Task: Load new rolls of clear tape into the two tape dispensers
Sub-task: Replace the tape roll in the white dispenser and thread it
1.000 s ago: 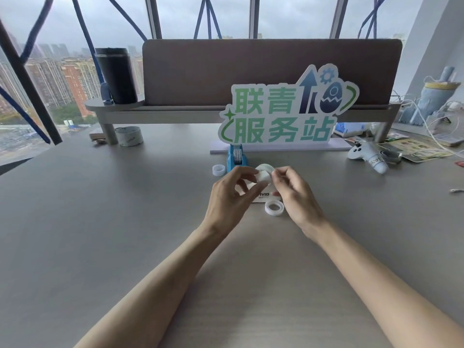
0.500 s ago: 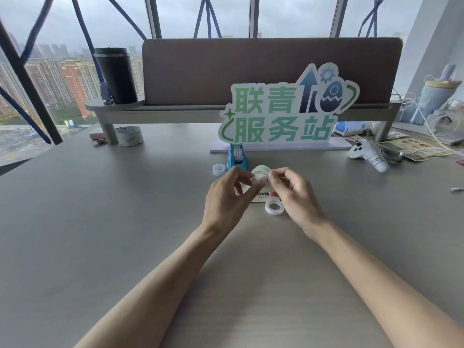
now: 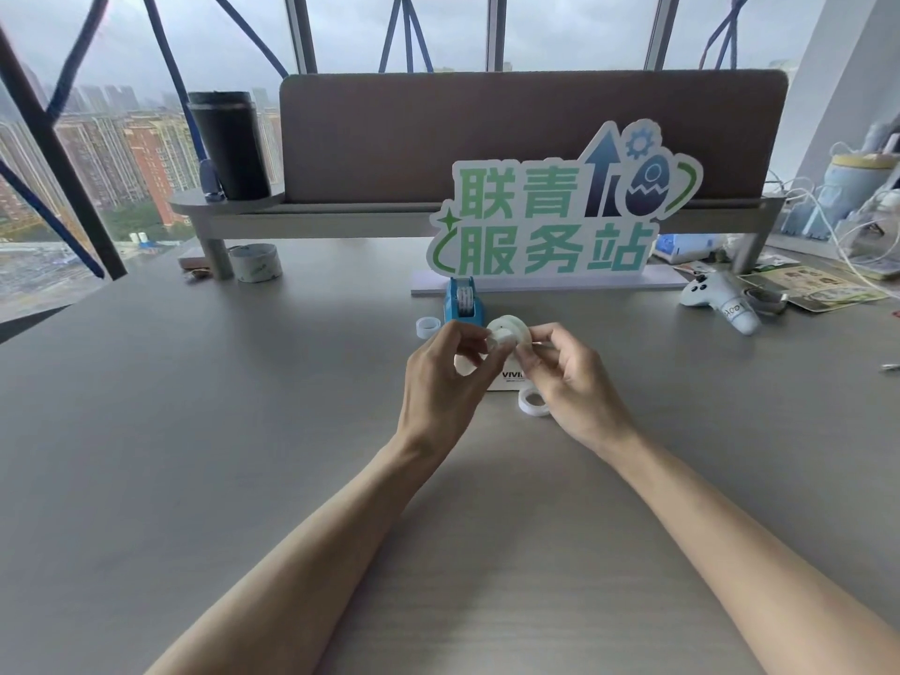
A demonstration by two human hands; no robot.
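Grey desk [image 3: 195, 431], both hands pinching white dispenser [image 3: 506, 331]

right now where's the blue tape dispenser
In the head view, the blue tape dispenser stands on the desk just beyond the left hand, in front of the green sign.

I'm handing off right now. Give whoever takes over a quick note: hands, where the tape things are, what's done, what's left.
Left hand and right hand: both pinch one white tape roll above the desk.
Blue dispenser stands just behind the hands with a roll in it; whether that roll is new I cannot tell.
Spare rolls: one left of the dispenser, one beside the right hand.
A second dispenser is not clearly visible.
Left: seat the held roll.
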